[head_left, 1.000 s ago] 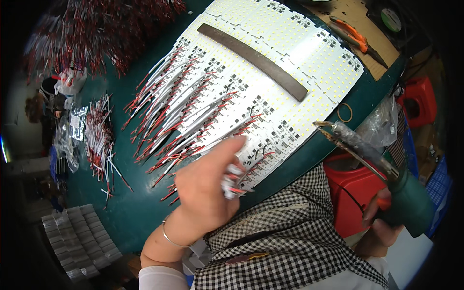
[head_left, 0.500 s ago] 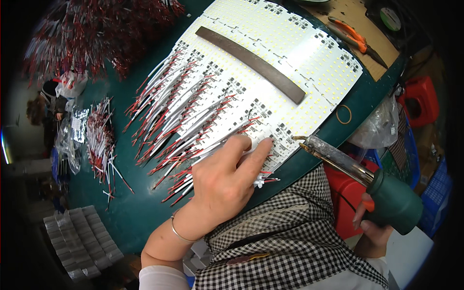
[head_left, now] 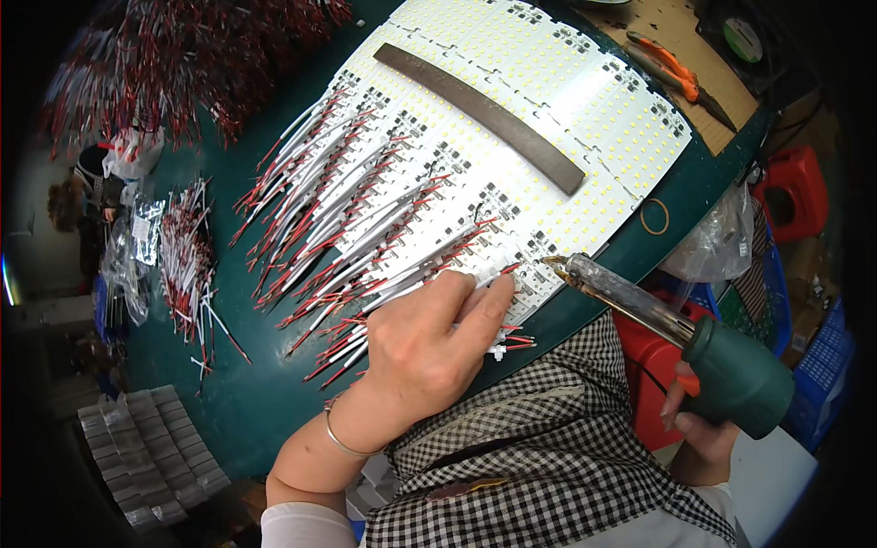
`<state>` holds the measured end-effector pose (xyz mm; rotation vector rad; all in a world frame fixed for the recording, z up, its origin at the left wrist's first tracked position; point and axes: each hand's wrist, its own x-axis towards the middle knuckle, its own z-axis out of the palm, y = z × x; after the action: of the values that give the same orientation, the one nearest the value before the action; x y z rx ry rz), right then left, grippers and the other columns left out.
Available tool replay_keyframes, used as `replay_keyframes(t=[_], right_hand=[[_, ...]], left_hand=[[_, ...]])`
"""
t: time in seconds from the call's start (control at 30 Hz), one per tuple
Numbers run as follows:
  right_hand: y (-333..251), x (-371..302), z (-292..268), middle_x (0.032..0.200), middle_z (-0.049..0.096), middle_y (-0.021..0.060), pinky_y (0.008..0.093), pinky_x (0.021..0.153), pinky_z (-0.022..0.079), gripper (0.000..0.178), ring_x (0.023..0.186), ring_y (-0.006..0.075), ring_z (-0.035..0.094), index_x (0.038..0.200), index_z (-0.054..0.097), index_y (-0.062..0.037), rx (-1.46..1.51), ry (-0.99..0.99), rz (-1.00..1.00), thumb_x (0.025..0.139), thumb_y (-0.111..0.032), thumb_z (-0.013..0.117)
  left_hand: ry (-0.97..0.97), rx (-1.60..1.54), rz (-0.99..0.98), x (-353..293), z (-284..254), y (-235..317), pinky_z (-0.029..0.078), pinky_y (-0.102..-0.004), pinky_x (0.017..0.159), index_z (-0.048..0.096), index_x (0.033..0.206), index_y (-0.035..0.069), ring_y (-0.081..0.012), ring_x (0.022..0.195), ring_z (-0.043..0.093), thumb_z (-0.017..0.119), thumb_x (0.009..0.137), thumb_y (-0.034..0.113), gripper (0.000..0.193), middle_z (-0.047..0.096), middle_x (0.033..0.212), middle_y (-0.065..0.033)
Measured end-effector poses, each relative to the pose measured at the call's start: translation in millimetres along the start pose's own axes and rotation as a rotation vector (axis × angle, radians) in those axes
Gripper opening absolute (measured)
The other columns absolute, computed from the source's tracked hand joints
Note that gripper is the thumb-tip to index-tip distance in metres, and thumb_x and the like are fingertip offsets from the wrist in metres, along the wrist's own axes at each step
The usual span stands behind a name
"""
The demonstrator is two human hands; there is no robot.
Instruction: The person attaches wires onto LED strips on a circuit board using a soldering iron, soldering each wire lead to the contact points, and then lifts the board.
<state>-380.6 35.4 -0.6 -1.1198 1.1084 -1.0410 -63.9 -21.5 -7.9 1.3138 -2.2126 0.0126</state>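
Note:
White LED circuit boards lie joined in a sheet on the green table, dotted with small yellow chips. Rows of white and red wires stick out from their left part. My left hand pinches a white wire with a red tip over the boards' near edge. My right hand is wrapped round the green handle of a soldering iron. The iron's bent tip is at the boards, just right of the pinched wire. Across the boards rests a dark flat bar.
A loose wire pile lies left, and a larger wire bundle at the far left. Orange-handled pliers rest on cardboard at the far right. A rubber band sits near the table edge. Red stools and blue baskets stand beyond it.
The soldering iron has moved slightly left, bringing its tip closer to my left fingers. My left hand has shifted slightly, and the red wire tip now shows beyond its fingers.

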Motion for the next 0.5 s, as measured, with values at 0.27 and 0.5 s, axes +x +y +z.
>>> replay_keyframes(t=[0.27,0.5], right_hand=[[5.5,0.1,-0.8,0.113,0.058,0.0222,0.0255,0.048,0.052,0.056,0.063,0.0194,0.062,0.120,0.051,0.0169,0.007,-0.021,-0.027,0.074,-0.006,0.073],[7.6,1.6,-3.0,0.115,0.058,0.0224,0.0263,0.051,0.052,0.057,0.065,0.0196,0.062,0.122,0.049,0.0166,-0.003,-0.102,-0.017,0.075,-0.006,0.072]], left_hand=[[-0.025,-0.032,-0.025,-1.3,-2.3,2.3,0.042,-0.0289,0.044,0.071,0.108,0.005,-0.0166,0.057,0.055,0.069,0.059,0.000,0.050,0.056,0.073,-0.0051],[0.008,-0.076,-0.041,0.8,2.0,5.6,0.039,-0.0310,0.041,0.069,0.106,0.002,-0.0159,0.048,0.048,0.063,0.063,-0.004,0.044,0.047,0.070,-0.0049]])
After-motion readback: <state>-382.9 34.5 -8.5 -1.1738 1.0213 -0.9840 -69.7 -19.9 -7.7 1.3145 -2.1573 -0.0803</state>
